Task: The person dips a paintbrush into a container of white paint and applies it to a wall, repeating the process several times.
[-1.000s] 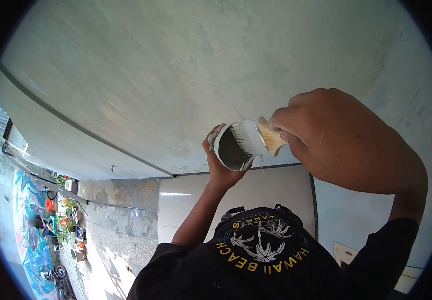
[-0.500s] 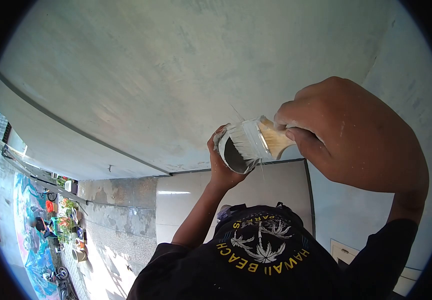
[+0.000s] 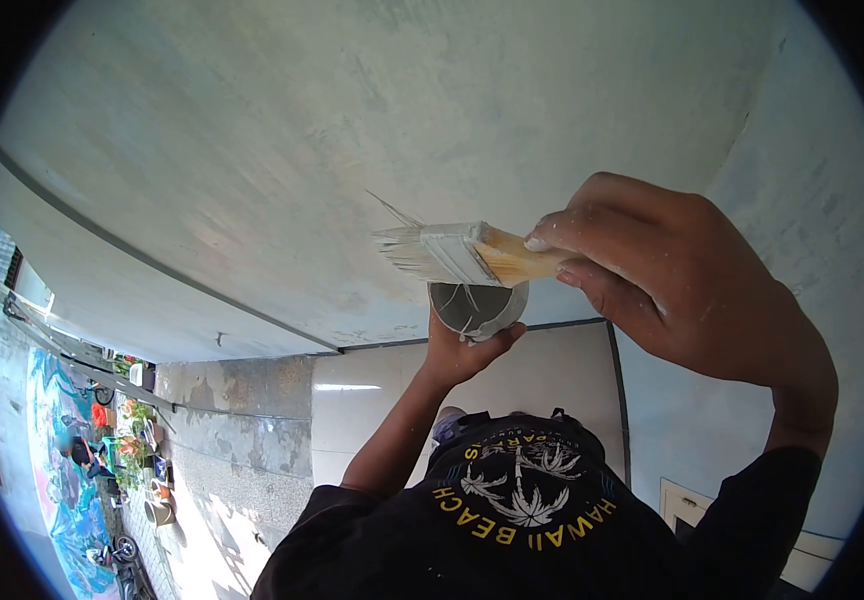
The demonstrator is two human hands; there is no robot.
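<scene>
My right hand (image 3: pixel 667 275) grips the wooden handle of a flat paintbrush (image 3: pixel 452 252) whose white-coated bristles point left, just above a small paint cup (image 3: pixel 479 308). My left hand (image 3: pixel 460 350) holds that cup from below, with the arm raised from my shoulder. Both hands are up close to a pale, patchy painted ceiling surface (image 3: pixel 352 130). The brush is out of the cup and sits slightly in front of its rim.
A dark seam (image 3: pixel 152 255) runs across the ceiling to a white wall panel (image 3: pixel 552 385). My black shirt with a yellow "Hawaii Beach" print (image 3: pixel 522 505) fills the bottom. Far below at left lie a street (image 3: pixel 82 460) with plants and a person.
The brush has come out of the cup and moved up and left. The left hand has turned the cup more upright, its opening no longer facing me.
</scene>
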